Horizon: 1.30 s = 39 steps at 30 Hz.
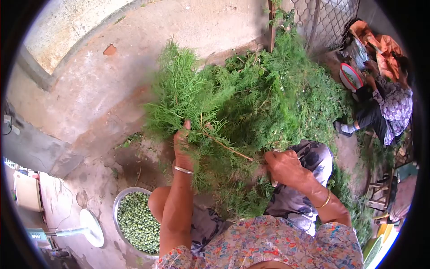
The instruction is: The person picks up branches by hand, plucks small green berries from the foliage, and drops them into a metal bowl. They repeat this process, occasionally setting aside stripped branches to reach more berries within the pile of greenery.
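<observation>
Left hand [182, 140] clamped on feathery green branch with brown woody stem [179, 89], held over lap. Right hand [286, 168] curled closed near stem's bare end, contents can't tell. Round metal bowl [117, 201] of small green pieces [139, 222] beside left knee. Beyond: big leafy green pile [282, 89]. Farther right: another person [396, 105], red-rimmed white basin [344, 80].

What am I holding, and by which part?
A leafy branch, held amid its leaves by your left hand. Your right hand is near the bare stem end; I can't tell if it grips anything.
</observation>
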Available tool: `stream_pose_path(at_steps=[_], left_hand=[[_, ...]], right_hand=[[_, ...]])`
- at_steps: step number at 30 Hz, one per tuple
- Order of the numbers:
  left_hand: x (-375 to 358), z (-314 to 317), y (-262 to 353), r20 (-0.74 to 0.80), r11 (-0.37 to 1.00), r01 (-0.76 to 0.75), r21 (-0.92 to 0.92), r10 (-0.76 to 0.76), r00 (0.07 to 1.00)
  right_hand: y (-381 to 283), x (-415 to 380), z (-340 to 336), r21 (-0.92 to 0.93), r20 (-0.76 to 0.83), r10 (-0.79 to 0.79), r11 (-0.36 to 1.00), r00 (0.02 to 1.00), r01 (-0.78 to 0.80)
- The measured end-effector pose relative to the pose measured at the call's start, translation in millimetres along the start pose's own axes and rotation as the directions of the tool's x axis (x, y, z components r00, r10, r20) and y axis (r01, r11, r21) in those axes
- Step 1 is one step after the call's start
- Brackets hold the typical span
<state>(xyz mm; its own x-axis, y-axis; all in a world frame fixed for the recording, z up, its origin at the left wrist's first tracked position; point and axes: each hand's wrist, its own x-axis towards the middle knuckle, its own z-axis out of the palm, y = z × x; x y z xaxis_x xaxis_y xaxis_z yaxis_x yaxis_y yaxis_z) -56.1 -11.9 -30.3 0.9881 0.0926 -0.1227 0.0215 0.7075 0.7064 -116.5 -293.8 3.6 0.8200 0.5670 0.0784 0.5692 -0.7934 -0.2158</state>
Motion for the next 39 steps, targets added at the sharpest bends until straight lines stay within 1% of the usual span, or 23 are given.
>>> stream_pose_path(at_steps=[2, 4, 10, 14, 16, 17, 18, 19, 20, 21, 22, 23, 24, 25, 26, 28, 31, 32, 34, 35, 36, 38, 39], left_hand=[[7, -9, -3, 0.013, 0.998, 0.067, -0.013, -0.067, 0.998], [14, -13, -9, -0.101, 0.991, 0.095, -0.091, -0.104, 0.989], [21, -23, -11, -0.071, 0.947, 0.236, -0.217, -0.257, 0.964], [29, -58, -19, -0.25, 0.932, 0.273, -0.238, -0.33, 0.91], [22, -59, -11, -0.256, 0.976, 0.181, -0.12, -0.207, 0.944], [-4, -30, 8, -0.346, 0.979, 0.057, 0.196, 0.014, 0.938], [-5, -44, 2, -0.21, 0.847, -0.145, 0.512, 0.287, 0.935], [-4, -59, -4, 0.017, 0.589, -0.343, 0.732, 0.487, 0.873], [-6, -67, -2, -0.09, 0.792, -0.276, 0.545, 0.383, 0.919], [2, -69, -2, -0.14, 0.936, -0.166, 0.311, 0.217, 0.966], [12, -56, 12, -0.413, 0.99, 0.128, 0.054, -0.094, 0.906], [28, -72, 6, -0.42, 0.979, 0.204, -0.029, -0.197, 0.886], [36, -84, -1, -0.35, 0.968, 0.238, -0.078, -0.25, 0.903], [43, -89, -2, -0.295, 0.959, 0.273, -0.08, -0.284, 0.912], [45, -91, -4, -0.248, 0.949, 0.303, -0.084, -0.314, 0.916], [45, -84, -7, -0.242, 0.929, 0.368, -0.046, -0.368, 0.898], [48, -78, -12, -0.257, 0.915, 0.403, -0.02, -0.394, 0.882], [51, -77, -13, -0.244, 0.907, 0.421, -0.017, -0.412, 0.878], [51, -79, -15, -0.236, 0.894, 0.447, -0.041, -0.443, 0.865], [49, -77, -15, -0.248, 0.893, 0.449, -0.028, -0.441, 0.863], [48, -79, -16, -0.25, 0.884, 0.466, -0.022, -0.456, 0.854], [49, -84, -19, -0.243, 0.874, 0.487, -0.003, -0.473, 0.847], [50, -85, -21, -0.26, 0.868, 0.496, -0.011, -0.482, 0.837]], right_hand=[[-3, -4, -10, -0.004, 0.065, 0.032, 0.999, 0.997, -0.032], [-7, -7, -23, 0.357, 0.041, -0.049, 0.933, 0.998, 0.031], [-32, -19, -33, 0.482, -0.168, 0.025, 0.874, 0.986, 0.06], [-26, -37, -39, 0.529, -0.128, 0.072, 0.849, 0.989, 0.007], [-22, -50, -48, 0.714, -0.088, 0.363, 0.672, 0.927, -0.195], [-12, -57, -51, 0.767, -0.027, 0.446, 0.583, 0.894, -0.268], [-3, -62, -56, 0.809, 0.036, 0.525, 0.484, 0.85, -0.334], [1, -66, -68, 0.823, 0.093, 0.549, 0.427, 0.831, -0.374], [16, -74, -65, 0.755, 0.027, 0.575, 0.524, 0.818, -0.394], [15, -80, -62, 0.848, -0.072, 0.648, 0.44, 0.758, -0.296], [33, -94, -63, 0.861, -0.014, 0.541, 0.434, 0.841, -0.265], [43, -98, -57, 0.752, -0.083, 0.575, 0.572, 0.814, -0.327], [36, -103, -62, 0.786, -0.121, 0.608, 0.542, 0.785, -0.299], [22, -102, -80, 0.925, 0.068, 0.72, 0.213, 0.691, -0.313], [30, -119, -85, 0.928, 0.049, 0.761, 0.205, 0.647, -0.312], [52, -156, -85, 0.983, 0.184, 0.867, -0.167, 0.464, -0.078], [82, -254, -95, 0.966, 0.174, 0.978, -0.192, 0.112, 0.172], [99, -309, -97, 0.902, 0.233, 0.971, -0.196, -0.05, 0.385], [94, -409, -115, 0.872, 0.083, 0.898, 0.145, -0.432, 0.468], [70, -447, -131, 0.946, -0.178, 0.761, 0.306, -0.624, 0.104], [105, -602, -117, 0.852, -0.25, 0.866, 0.409, -0.432, 0.326], [48, -621, -174, 0.936, -0.328, 0.55, 0.08, -0.768, -0.342], [47, -659, -171, 0.823, -0.489, 0.399, -0.083, -0.776, -0.562]])
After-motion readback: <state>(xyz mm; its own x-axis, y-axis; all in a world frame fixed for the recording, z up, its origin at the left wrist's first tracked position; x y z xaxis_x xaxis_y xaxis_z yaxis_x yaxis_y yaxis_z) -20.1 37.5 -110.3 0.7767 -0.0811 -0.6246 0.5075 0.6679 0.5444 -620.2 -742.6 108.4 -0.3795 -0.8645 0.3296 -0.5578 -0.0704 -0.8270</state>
